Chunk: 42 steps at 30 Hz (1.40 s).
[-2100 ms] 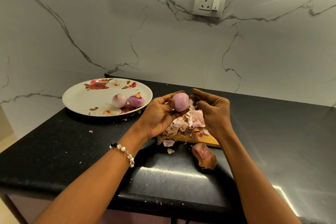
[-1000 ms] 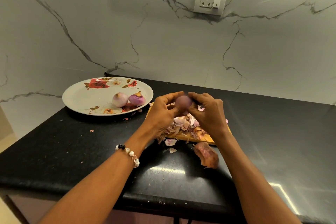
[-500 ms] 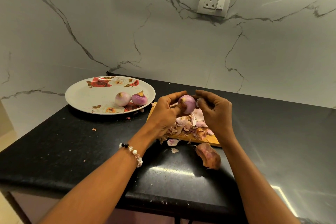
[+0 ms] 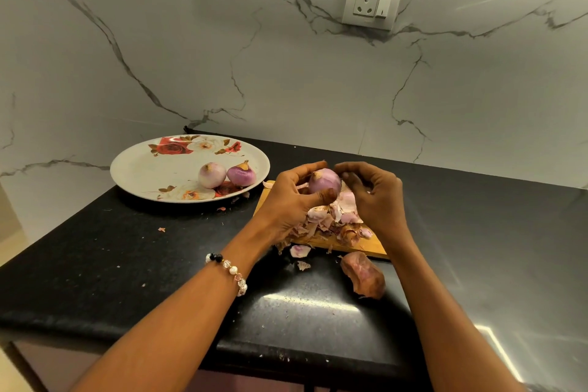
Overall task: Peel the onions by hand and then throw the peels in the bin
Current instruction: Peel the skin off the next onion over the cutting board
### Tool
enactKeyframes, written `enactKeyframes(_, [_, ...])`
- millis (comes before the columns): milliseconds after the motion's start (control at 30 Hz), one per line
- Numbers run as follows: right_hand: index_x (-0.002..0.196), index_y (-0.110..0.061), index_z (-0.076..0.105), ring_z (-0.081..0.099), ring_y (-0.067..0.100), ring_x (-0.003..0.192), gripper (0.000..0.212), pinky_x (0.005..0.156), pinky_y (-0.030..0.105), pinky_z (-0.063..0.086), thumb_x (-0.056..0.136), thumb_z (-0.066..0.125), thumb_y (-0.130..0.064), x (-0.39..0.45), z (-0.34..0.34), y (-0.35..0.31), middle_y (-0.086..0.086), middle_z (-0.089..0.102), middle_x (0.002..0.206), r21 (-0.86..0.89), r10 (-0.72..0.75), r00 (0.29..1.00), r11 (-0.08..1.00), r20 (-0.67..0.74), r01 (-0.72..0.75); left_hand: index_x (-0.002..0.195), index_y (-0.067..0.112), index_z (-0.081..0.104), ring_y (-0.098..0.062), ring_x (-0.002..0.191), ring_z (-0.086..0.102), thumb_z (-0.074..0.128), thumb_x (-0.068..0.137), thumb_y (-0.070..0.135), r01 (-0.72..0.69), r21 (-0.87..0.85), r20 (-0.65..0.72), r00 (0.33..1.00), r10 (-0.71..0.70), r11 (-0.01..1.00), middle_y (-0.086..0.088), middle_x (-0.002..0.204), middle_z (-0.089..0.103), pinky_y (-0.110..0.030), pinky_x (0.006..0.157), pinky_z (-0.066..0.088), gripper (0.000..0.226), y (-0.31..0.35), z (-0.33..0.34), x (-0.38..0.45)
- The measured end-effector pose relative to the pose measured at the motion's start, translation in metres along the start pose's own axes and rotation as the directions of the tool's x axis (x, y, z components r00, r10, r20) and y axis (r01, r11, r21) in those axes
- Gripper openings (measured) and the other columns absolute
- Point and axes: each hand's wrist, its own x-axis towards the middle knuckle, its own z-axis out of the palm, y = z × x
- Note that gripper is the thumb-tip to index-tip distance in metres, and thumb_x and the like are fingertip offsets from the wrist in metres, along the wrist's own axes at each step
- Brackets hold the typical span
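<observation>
Two peeled purple onions [image 4: 226, 174] sit side by side on the white floral plate [image 4: 143, 169]. A third round purple onion [image 4: 324, 181] is up over the pale pile of papery peels [image 4: 331, 219] on the wooden cutting board [image 4: 366, 247], gripped in the left hand [image 4: 291, 200] with curled fingers. The right hand [image 4: 375, 197] has its fingers curled at the onion's top; can't tell if they pinch any skin.

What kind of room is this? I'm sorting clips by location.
Likely a home kitchen: a glossy black stone countertop, a white marble-look wall with a power socket, and a wooden cutting board piled with peels.
</observation>
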Motion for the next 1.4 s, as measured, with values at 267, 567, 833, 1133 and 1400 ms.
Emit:
enactKeyframes(267, [0.105,-0.009,0.074,0.069,0.015,0.085,0.022,0.072,0.024,0.058,0.083,0.075,-0.014,-0.001,0.003,-0.006,0.006,0.074,0.099,-0.01,-0.141,0.986,0.99,0.093,0.143,0.135,0.015,0.051,-0.011,0.105,0.059,0.082,0.07,0.012,-0.022,0.148,-0.059,0.998,0.031,0.989,-0.001,0.126,0.059,-0.018,0.082,0.054,0.072,-0.001,-0.002,-0.001])
enactKeyframes(567, [0.104,-0.003,0.074,0.069,0.014,0.081,0.022,0.074,0.014,0.055,0.082,0.075,-0.005,-0.002,-0.001,-0.006,0.008,0.074,0.095,-0.063,-0.199,0.973,0.976,0.117,0.208,0.132,0.017,0.054,-0.016,0.107,0.06,0.086,0.066,0.017,-0.098,0.349,-0.048,0.991,0.122,0.932,-0.002,0.127,0.06,-0.021,0.084,0.054,0.074,-0.001,-0.003,-0.004])
enactKeyframes(833, [0.104,0.0,0.073,0.062,0.013,0.082,0.023,0.076,0.003,0.047,0.081,0.073,-0.001,-0.002,0.002,-0.005,0.014,0.071,0.097,-0.202,-0.248,0.959,0.941,0.136,0.272,0.134,0.014,0.052,-0.017,0.111,0.058,0.086,0.066,0.019,-0.117,0.418,-0.025,0.99,0.14,0.901,-0.005,0.129,0.059,-0.02,0.088,0.052,0.076,0.001,-0.001,-0.004])
enactKeyframes(1133, [0.098,-0.004,0.073,0.065,0.014,0.079,0.021,0.071,0.009,0.05,0.081,0.069,0.007,0.0,0.003,-0.005,0.005,0.071,0.09,-0.129,-0.171,0.985,0.977,0.02,0.172,0.132,0.016,0.054,-0.016,0.106,0.059,0.087,0.063,0.013,-0.127,0.394,0.024,0.991,0.128,0.91,-0.003,0.122,0.062,-0.025,0.086,0.055,0.076,0.005,0.004,-0.01])
enactKeyframes(1400, [0.086,-0.01,0.072,0.066,0.013,0.075,0.027,0.065,0.022,0.051,0.085,0.059,0.013,0.002,0.0,-0.012,0.003,0.071,0.084,0.299,0.158,0.987,0.941,0.02,-0.157,0.132,0.017,0.052,-0.015,0.107,0.057,0.082,0.068,0.004,-0.081,0.268,0.036,0.997,0.074,0.96,0.0,0.125,0.057,-0.009,0.077,0.051,0.072,0.002,0.004,-0.004])
